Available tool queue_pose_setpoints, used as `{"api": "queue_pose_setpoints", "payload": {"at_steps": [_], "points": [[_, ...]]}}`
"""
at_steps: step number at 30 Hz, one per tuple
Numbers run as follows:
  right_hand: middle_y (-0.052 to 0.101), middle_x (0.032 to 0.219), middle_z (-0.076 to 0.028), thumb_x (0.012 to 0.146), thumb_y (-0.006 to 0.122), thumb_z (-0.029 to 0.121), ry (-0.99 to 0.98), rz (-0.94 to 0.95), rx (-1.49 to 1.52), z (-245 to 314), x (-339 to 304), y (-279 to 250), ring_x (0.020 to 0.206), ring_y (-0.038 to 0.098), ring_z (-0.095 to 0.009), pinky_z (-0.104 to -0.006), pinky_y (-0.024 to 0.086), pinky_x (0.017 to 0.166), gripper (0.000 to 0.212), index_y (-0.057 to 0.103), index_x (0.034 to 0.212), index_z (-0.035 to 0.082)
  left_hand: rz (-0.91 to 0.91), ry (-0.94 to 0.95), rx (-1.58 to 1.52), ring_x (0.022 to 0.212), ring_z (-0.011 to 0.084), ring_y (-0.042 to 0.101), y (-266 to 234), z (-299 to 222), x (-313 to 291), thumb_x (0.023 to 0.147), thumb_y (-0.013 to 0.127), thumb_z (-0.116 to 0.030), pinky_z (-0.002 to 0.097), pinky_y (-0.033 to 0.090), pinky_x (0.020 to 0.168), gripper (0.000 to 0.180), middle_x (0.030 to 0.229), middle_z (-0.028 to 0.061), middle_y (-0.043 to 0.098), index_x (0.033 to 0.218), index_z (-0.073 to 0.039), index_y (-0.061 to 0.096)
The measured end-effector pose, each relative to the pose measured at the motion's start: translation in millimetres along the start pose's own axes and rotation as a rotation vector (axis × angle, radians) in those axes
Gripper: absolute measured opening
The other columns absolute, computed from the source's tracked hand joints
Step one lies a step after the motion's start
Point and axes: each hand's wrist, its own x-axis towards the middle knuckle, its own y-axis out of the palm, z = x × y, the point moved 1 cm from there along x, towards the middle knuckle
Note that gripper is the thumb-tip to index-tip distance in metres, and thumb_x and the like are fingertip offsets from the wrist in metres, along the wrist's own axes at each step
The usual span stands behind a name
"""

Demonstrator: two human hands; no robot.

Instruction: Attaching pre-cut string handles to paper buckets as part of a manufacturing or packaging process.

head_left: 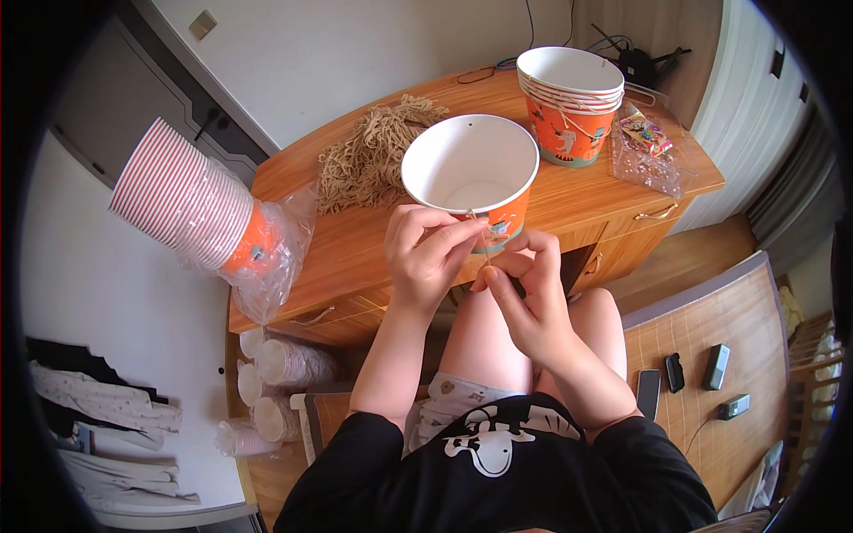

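A white-lined orange paper bucket [469, 153] stands on the wooden desk in front of me, its open mouth up. A thin beige string [487, 242] hangs at its near side, just below the rim. My left hand [425, 253] pinches the string's upper part close against the bucket. Lower and to the right, my right hand [530, 298] pinches the string's lower end between thumb and finger. A small hole shows in the bucket's far wall. Behind it to the left lies a tangled heap of beige strings [378, 153].
Nested orange buckets with strings [571, 120] stand at the back right, beside a clear plastic package [653, 151]. A tall bucket stack in plastic wrap [195, 200] leans over the desk's left end. Wrapped stacks [293, 362] lie below. A phone [649, 393] rests on the mat at right.
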Motion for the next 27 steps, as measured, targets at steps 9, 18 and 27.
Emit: {"api": "queue_pose_setpoints", "payload": {"at_steps": [9, 18, 27], "points": [[0.064, 0.083, -0.01, 0.097, 0.059, -0.005, 0.01, 0.128, 0.004, 21, -13, 0, 0.075, 0.066, -0.017, -0.0287, 0.051, 0.07, 0.03, 0.039, 0.119, 0.001, -0.12, -0.225, -0.013, 0.112, 0.0246, 0.053, 11, 14, -21, 0.07, 0.093, -0.013, 0.0379, 0.049, 0.092, 0.05, 0.126, 0.0092, 0.053, 0.115, -0.009, 0.072], [0.068, 0.097, -0.007, 0.091, 0.062, 0.003, -0.255, 0.874, -0.123, 93, 4, -33, 0.093, 0.065, -0.027, -0.0398, 0.049, 0.085, 0.022, 0.067, 0.112, 0.008, -0.098, -0.62, -0.594, 0.14, 0.0339, 0.042, 35, 23, -22, 0.068, 0.097, -0.034, 0.0518, 0.038, 0.115, 0.142, 0.154, 0.0246, 0.031, 0.161, -0.008, -0.008], [0.075, 0.089, -0.018, 0.075, 0.056, -0.003, 0.047, 0.461, 0.0, 108, 37, -127, 0.079, 0.072, -0.024, -0.0308, 0.052, 0.063, 0.029, 0.076, 0.095, -0.006, 0.247, -0.903, -1.382, 0.135, 0.0347, 0.054, -52, -37, -7, 0.106, 0.04, -0.043, 0.0545, 0.036, 0.118, 0.07, 0.149, 0.0215, 0.051, 0.164, -0.022, 0.009]]}}
